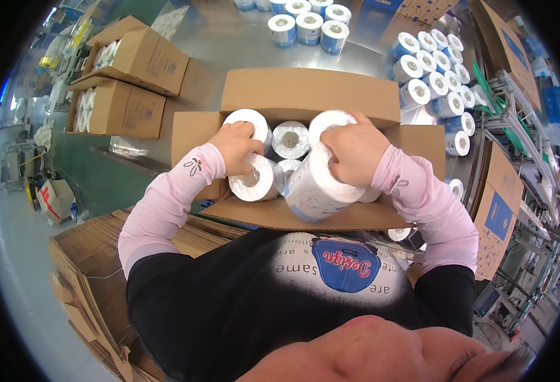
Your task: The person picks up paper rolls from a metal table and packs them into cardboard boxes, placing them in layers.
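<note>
In front of me stands an open cardboard box [305,89] with its flaps spread outward. Two wrapped paper rolls, one far [254,120] and one near [254,184], are gripped by my left hand [237,148], fingers bent into their cores. My right hand [358,151] is closed on another pair: a far roll [326,120] and a near roll [321,190], which is raised and tilted over the near flap. Between my hands sit a middle roll [290,140] and one partly covered roll [287,172]. The fingertips of both hands are hidden in the rolls.
More paper rolls stand on the metal table at the back [308,28] and at the right [429,70]. Two filled cartons [133,70] are at the far left. Flattened cardboard [95,254] is stacked at near left. A conveyor frame [522,127] runs along the right.
</note>
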Demonstrator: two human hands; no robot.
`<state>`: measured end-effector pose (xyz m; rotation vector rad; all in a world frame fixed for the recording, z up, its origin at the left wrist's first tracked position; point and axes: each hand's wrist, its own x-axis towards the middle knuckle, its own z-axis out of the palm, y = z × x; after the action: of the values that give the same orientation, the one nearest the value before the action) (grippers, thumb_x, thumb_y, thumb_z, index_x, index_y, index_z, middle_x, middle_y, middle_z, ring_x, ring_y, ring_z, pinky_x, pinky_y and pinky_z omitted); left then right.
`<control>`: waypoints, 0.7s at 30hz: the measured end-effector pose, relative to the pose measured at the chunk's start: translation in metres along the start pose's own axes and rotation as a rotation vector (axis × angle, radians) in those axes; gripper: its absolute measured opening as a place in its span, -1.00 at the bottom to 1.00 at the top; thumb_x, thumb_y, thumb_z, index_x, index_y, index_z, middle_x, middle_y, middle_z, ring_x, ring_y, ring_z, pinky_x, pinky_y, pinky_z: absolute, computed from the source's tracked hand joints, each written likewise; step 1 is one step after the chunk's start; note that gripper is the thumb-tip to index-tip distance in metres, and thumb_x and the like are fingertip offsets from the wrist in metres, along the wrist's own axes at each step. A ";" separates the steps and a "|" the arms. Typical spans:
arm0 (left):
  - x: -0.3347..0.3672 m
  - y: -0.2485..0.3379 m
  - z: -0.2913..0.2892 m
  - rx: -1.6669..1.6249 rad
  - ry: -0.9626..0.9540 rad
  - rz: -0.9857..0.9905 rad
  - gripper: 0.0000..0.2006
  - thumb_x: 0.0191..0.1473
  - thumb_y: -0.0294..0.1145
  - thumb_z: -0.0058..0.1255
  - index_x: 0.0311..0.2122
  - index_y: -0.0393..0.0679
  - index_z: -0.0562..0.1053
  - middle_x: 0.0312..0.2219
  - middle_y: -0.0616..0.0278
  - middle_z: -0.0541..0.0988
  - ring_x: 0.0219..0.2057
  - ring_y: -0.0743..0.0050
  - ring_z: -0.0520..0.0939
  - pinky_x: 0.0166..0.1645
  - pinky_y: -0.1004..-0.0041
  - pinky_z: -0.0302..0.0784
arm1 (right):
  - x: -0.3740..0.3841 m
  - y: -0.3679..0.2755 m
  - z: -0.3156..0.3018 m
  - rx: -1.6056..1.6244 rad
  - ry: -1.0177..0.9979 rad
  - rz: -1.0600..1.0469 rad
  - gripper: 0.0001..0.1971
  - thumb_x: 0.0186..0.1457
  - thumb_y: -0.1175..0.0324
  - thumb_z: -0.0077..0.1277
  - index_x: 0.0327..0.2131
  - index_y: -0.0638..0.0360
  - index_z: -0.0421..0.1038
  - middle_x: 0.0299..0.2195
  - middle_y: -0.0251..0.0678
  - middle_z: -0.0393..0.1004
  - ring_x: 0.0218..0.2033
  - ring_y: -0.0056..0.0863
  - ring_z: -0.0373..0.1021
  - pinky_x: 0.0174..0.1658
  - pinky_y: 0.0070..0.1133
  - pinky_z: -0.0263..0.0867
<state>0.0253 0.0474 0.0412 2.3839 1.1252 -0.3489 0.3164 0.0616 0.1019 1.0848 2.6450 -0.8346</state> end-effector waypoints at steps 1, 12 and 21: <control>-0.003 0.000 0.002 0.006 0.032 0.000 -0.69 -0.24 -0.28 0.21 -0.27 0.07 0.55 -0.23 0.16 0.40 -0.04 0.14 0.38 0.08 0.24 0.26 | 0.000 -0.007 0.004 -0.109 0.038 0.019 -0.76 -0.10 0.32 0.03 -0.29 0.12 0.50 -0.34 -0.09 0.51 -0.17 -0.17 0.43 0.10 -0.14 0.05; -0.028 0.018 -0.007 0.064 0.205 0.015 -0.73 -0.25 -0.36 0.19 -0.31 -0.01 0.55 -0.26 0.14 0.39 -0.09 0.12 0.38 0.04 0.22 0.27 | 0.018 -0.009 0.069 -0.169 0.208 -0.144 -0.72 -0.23 0.34 0.12 -0.34 0.15 0.48 -0.36 -0.03 0.36 -0.17 -0.10 0.32 0.20 -0.06 -0.09; 0.025 0.021 -0.079 -0.110 -0.216 -0.063 -0.59 -0.10 -0.28 0.14 -0.07 -0.08 0.50 -0.13 -0.02 0.54 -0.12 0.02 0.56 -0.01 0.28 0.47 | 0.033 0.002 0.068 0.348 0.241 -0.353 -0.38 -0.13 0.36 0.11 0.11 0.13 0.27 0.08 0.08 0.19 0.11 0.01 0.18 0.19 -0.29 0.12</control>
<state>0.0596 0.0931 0.1049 2.1602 1.0916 -0.5376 0.2897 0.0450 0.0334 0.8360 3.0253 -1.3525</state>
